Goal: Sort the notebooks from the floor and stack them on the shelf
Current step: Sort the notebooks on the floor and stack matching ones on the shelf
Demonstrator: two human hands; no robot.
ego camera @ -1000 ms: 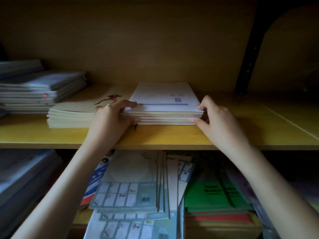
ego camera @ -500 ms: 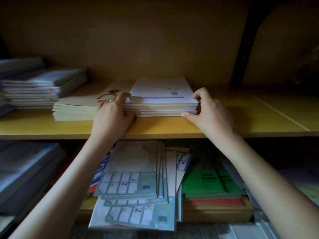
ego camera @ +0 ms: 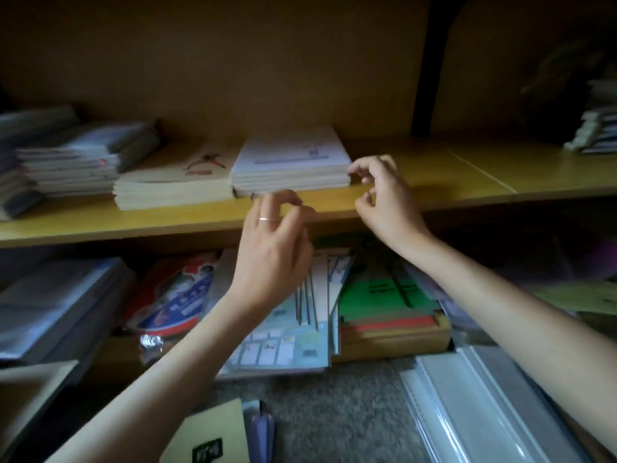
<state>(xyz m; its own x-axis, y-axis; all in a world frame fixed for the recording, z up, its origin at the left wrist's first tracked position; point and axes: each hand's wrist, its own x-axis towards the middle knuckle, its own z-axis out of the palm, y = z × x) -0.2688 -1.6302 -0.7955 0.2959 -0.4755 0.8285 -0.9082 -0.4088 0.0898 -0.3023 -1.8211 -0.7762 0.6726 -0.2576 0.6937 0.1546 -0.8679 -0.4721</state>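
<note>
Wooden shelf (ego camera: 467,175); white notebook stack (ego camera: 290,162) near front edge, left hand (ego camera: 273,248) below, right hand (ego camera: 384,198) beside its right corner, both loosely curled, empty.

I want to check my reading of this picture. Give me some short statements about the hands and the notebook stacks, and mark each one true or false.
1. The white notebook stack lies on the upper shelf. True.
2. The left hand grips the white stack. False: it hangs before the shelf edge, fingers loosely curled, holding nothing.
3. The left hand wears a ring. True.
4. The cream stack lies right of the white stack. False: it lies on its left, close beside it.
5. The right hand carries a notebook. False: it holds nothing.
6. Below the upper shelf lie green notebooks. True.
</note>
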